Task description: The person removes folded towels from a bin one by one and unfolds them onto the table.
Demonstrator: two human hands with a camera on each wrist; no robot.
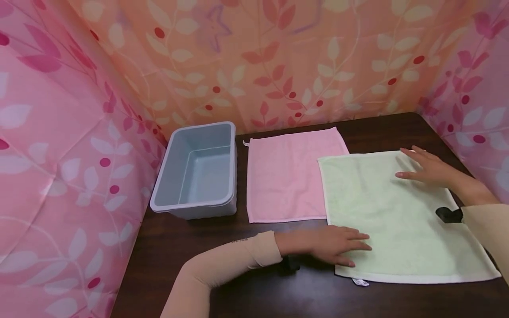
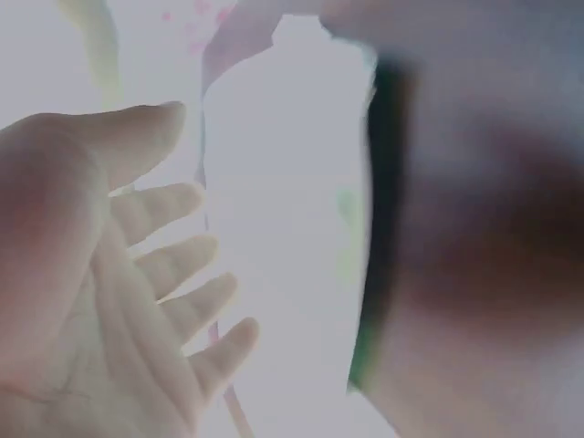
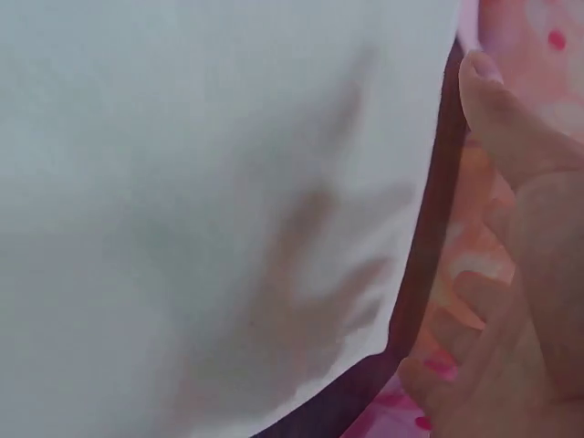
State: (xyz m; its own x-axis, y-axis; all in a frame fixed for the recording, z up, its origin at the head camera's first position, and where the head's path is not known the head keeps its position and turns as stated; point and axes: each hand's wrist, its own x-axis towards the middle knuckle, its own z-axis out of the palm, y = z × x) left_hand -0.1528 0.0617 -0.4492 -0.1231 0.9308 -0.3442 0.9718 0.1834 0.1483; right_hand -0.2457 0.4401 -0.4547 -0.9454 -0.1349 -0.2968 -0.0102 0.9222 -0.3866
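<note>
A pale green towel [image 1: 381,212] lies spread flat on the table, its left part covering the right edge of a pink towel [image 1: 286,176]. Over the green towel's near left corner is my left hand [image 1: 336,243], fingers extended; whether it touches the cloth I cannot tell. My right hand [image 1: 431,170] hovers by the far right corner with fingers spread, holding nothing. In the right wrist view the hand [image 3: 511,246] stands apart from the towel [image 3: 182,182], on which a hand's shadow falls. The left wrist view shows the left hand [image 2: 100,265] with straight fingers, the cloth overexposed.
A grey plastic bin [image 1: 191,207] stands at the table's left, with its inside in view. The dark wooden table [image 1: 167,265] is bounded by floral curtains [image 1: 278,66] at the back and both sides. A white tag [image 1: 360,282] sticks out from the green towel's near edge.
</note>
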